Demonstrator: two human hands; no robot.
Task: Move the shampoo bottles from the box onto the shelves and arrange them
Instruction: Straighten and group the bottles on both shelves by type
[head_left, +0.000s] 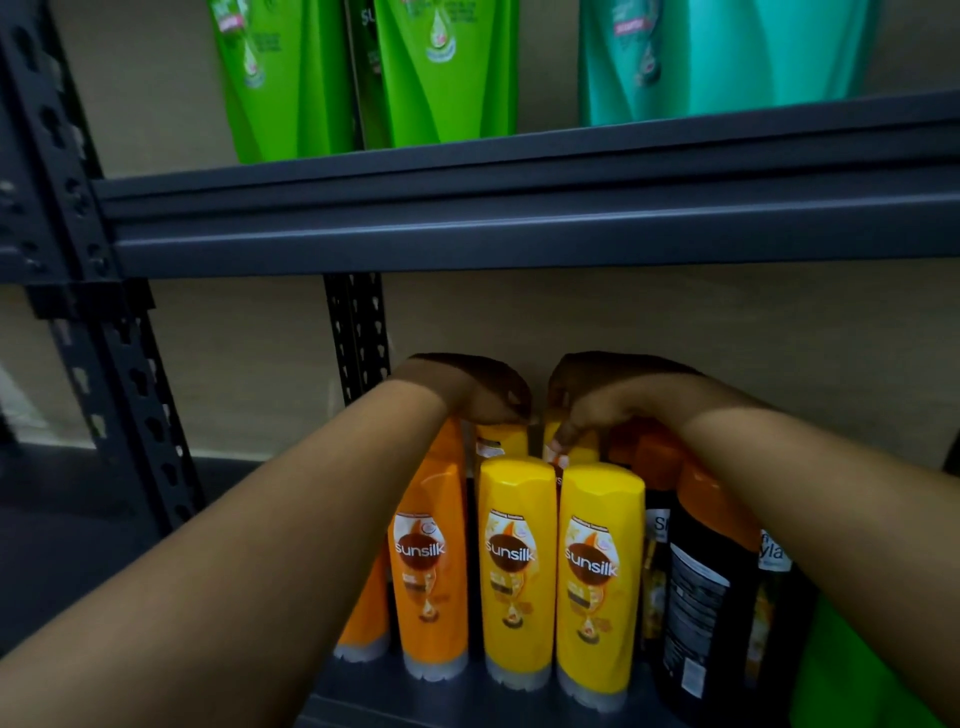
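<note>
Two yellow Sunsilk bottles (517, 571) (597, 582) stand cap-down at the front of the lower shelf (457, 699), with an orange bottle (431, 561) to their left. Both my arms reach over this front row. My left hand (467, 389) curls over the top of a rear yellow bottle (501, 440). My right hand (597, 397) pinches the top of the neighbouring rear yellow bottle (582, 451). Shadow hides most of the fingers. The box is out of view.
A black bottle with an orange top (706, 597) stands right of the yellow ones, under my right forearm. The dark upper shelf beam (519, 208) carries green bottles (441, 67) and teal bottles (727, 52). A perforated upright (119, 389) stands at left. Something bright green (852, 675) sits at the lower right.
</note>
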